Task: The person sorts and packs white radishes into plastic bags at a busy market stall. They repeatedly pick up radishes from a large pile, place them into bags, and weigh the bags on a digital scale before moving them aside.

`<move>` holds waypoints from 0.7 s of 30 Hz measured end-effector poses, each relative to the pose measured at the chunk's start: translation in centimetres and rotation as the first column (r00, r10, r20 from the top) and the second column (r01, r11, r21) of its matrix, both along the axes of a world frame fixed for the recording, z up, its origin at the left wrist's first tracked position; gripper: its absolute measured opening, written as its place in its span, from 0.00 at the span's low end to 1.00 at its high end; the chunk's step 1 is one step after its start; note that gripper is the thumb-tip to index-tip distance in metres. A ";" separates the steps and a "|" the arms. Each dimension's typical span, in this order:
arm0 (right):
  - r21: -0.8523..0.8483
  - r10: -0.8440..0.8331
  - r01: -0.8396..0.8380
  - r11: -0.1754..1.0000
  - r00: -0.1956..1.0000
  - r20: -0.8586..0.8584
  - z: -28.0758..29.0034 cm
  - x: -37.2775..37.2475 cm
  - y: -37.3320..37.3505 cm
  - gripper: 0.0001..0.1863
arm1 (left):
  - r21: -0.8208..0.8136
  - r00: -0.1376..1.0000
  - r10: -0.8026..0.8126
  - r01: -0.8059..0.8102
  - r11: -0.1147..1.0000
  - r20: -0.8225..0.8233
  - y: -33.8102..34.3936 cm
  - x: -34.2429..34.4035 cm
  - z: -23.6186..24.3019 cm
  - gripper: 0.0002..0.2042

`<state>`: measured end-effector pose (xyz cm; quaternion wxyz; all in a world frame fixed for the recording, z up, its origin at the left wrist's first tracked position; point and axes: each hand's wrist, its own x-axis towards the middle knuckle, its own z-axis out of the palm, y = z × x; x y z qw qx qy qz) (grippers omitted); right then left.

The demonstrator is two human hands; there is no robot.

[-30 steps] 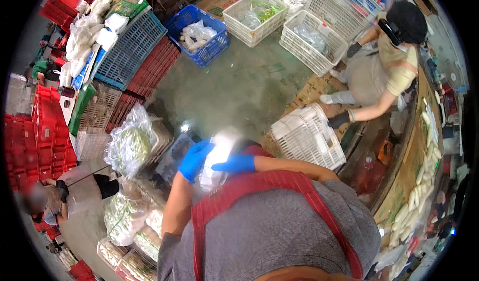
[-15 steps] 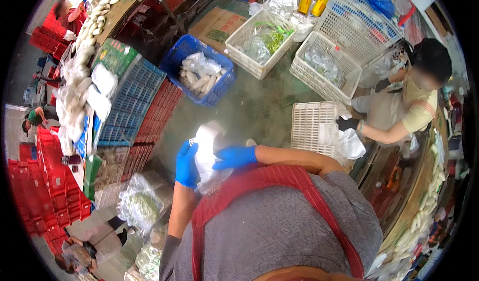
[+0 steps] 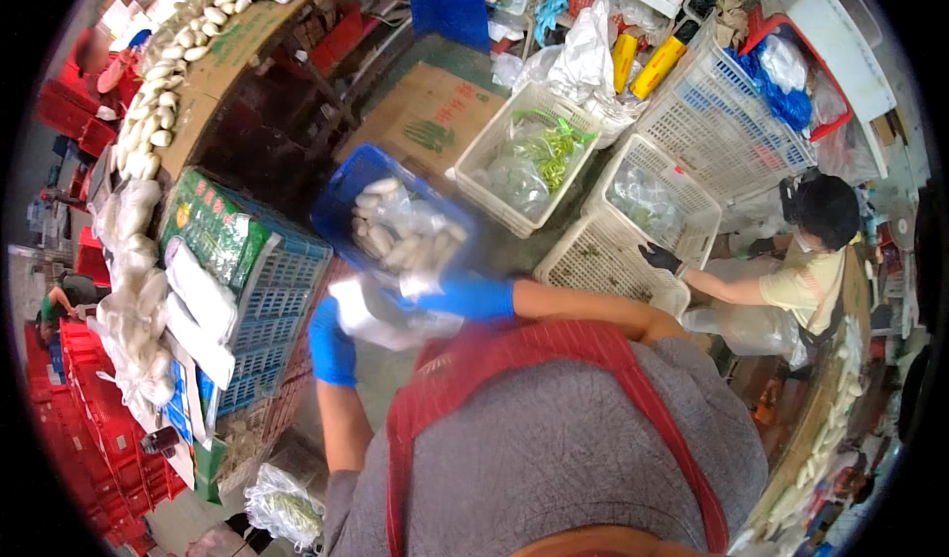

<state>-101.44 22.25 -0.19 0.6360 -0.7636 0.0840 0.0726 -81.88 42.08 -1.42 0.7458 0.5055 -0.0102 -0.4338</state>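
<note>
My left hand [image 3: 333, 344], in a blue glove, is closed on the edge of a white sheet-like bundle [image 3: 374, 318]; motion blur hides exactly what it is. On the other side of the bundle, my right hand [image 3: 463, 297], also blue-gloved, reaches across from the right. Its fingers are smeared, so I cannot tell whether they grip the bundle. Just beyond both hands stands a blue crate [image 3: 331, 223] holding white oblong vegetables [image 3: 400, 246] and clear plastic.
A white crate [image 3: 494, 206] with green vegetables and a flat cardboard sheet [image 3: 430, 112] lie ahead. At right, a co-worker's dark-gloved hand [image 3: 660, 257] touches an upturned white crate [image 3: 603, 260]. Stacked blue crates [image 3: 282, 295] rise at left, white packs [image 3: 203, 305] beside them.
My hands and the white bundle have shifted left and up toward the blue crate. The co-worker's white crate has turned so that its inside shows. The whole view has shifted.
</note>
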 end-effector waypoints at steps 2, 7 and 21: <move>-0.034 -0.063 0.067 0.997 0.991 0.119 -1.2 1.8 -2.6 0.20 | -0.039 0.997 0.054 -0.052 0.998 0.055 -2.2 3.4 1.3 0.20; 0.251 -0.155 0.136 0.958 0.986 0.059 -2.7 8.6 -6.7 0.18 | -0.149 0.976 0.116 -0.089 0.985 0.183 -4.3 9.2 5.4 0.23; -0.612 0.025 -0.105 0.784 0.990 -0.137 -3.4 28.0 -33.3 0.35 | -0.259 0.894 0.275 -0.189 0.947 0.354 -24.7 24.0 4.7 0.10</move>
